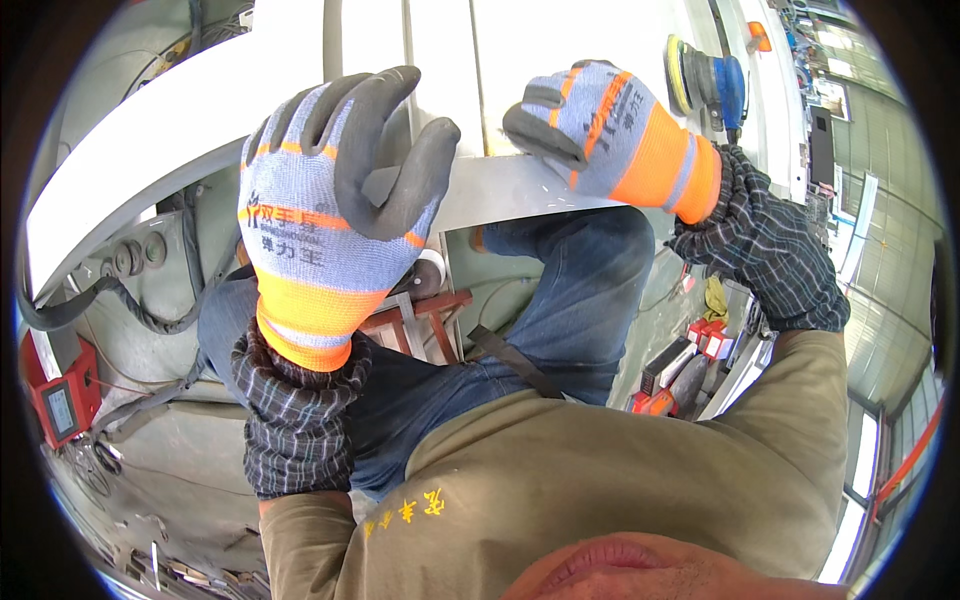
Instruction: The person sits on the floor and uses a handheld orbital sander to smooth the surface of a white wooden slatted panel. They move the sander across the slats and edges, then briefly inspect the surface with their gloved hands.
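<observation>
My left hand (pixel 335 190) wears a grey-blue and orange work glove with dark coated fingers. It hovers over the near edge of a large white panel (pixel 570 50), thumb and fingers apart, nothing visible in it. Further right, my right hand (pixel 610 135), gloved alike, is closed at the panel's near edge. Its fingers curl under, so whatever they may hold is hidden. Beside that hand, on the panel's right part, lies a sander (pixel 708 82) with a blue and grey body and a yellow pad.
A small orange object (pixel 758 38) sits beyond the sander. Dark hose (pixel 150 318) loops down at the left, near a red box with a display (pixel 65 395). Beneath the panel is a reddish-brown stand (pixel 430 325). Red and black boxes (pixel 675 365) lie low at the right.
</observation>
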`<state>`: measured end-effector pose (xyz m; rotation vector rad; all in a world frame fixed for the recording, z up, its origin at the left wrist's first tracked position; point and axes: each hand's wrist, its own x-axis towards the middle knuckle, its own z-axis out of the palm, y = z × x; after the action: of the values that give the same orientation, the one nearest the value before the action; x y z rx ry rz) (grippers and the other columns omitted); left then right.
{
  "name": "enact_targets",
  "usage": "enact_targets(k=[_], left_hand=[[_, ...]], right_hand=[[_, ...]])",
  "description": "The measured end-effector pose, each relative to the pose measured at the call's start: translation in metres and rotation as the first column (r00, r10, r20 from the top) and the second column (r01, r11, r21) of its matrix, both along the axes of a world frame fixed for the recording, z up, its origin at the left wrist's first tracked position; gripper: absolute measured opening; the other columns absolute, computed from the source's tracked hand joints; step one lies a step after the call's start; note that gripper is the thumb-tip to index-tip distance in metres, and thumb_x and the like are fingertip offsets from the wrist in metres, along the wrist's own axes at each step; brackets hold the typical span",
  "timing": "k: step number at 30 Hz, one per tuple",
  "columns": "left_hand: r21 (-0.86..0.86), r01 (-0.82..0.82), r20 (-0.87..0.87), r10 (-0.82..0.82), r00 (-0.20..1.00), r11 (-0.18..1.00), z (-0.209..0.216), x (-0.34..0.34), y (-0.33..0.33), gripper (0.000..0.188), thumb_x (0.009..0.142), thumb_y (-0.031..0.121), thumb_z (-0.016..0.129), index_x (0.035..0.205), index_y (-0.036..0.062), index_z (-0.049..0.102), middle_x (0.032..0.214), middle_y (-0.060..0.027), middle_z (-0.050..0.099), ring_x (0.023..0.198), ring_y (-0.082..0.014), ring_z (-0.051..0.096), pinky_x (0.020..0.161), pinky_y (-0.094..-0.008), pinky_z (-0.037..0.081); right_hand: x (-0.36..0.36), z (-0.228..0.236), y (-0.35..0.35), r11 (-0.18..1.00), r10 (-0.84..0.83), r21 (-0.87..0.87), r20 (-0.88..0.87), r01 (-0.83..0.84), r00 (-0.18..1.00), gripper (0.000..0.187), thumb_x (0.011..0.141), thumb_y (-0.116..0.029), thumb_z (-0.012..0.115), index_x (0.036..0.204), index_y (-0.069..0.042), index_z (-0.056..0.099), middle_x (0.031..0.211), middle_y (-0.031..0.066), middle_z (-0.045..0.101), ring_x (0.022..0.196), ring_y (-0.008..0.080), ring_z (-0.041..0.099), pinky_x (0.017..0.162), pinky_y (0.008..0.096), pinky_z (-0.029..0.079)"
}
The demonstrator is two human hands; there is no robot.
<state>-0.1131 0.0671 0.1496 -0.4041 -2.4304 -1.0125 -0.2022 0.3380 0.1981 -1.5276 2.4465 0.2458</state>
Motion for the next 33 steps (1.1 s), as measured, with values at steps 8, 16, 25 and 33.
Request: enact_targets(k=[8,16,25,33], left_hand=[[0.047,-0.039,0.003,0.039,0.999,0.998,-0.006,-0.002,0.007,0.038,0.082,0.027,0.079,0.115,0.0091,0.071,0.103,-0.0107,0.07,0.094,-0.0321,0.067,0.084,-0.0442,0.053],[0.036,-0.007,-0.053,0.009,0.999,0.999,-0.002,0.006,0.015,0.032,0.082,0.017,0.077,0.113,0.0095,0.072,0.109,-0.0094,0.071,0.099,-0.0311,0.068,0.086,-0.0442,0.054],[0.628,0.064,0.626,-0.552,0.551,0.776,0.039,0.087,0.071,0.026,0.096,0.016,0.071,0.114,-0.0024,0.068,0.1,-0.0129,0.074,0.089,-0.0202,0.071,0.076,-0.034,0.057],[0.527,-0.149,0.669,-0.301,0.679,0.837,0.001,0.145,0.034,0.019,0.1,0.008,0.068,0.115,-0.0039,0.069,0.1,-0.0043,0.074,0.088,-0.0073,0.064,0.079,-0.0232,0.052]], right_hand=[[0.004,0.007,0.003,0.999,0.027,-0.024,-0.061,-0.029,0.998,0.036,0.081,-0.019,0.073,0.115,-0.009,0.07,0.11,0.0118,0.068,0.097,0.0342,0.065,0.086,0.0435,0.052],[0.022,0.045,0.014,0.866,-0.063,-0.499,-0.166,-0.029,0.984,0.022,0.085,-0.005,0.068,0.106,-0.009,0.07,0.103,0.0043,0.068,0.091,0.0274,0.066,0.076,0.0382,0.057],[0.16,0.015,-0.012,0.13,-0.428,-0.566,0.708,0.814,0.561,0.014,0.092,-0.009,0.072,0.103,0.0,0.068,0.09,0.0136,0.07,0.081,0.0234,0.07,0.07,0.0347,0.055],[0.002,0.014,0.113,0.613,-0.754,-0.58,-0.229,0.536,0.615,0.069,0.09,-0.05,0.068,0.137,-0.001,0.058,0.128,0.0261,0.063,0.119,0.0371,0.061,0.098,0.0452,0.051]])
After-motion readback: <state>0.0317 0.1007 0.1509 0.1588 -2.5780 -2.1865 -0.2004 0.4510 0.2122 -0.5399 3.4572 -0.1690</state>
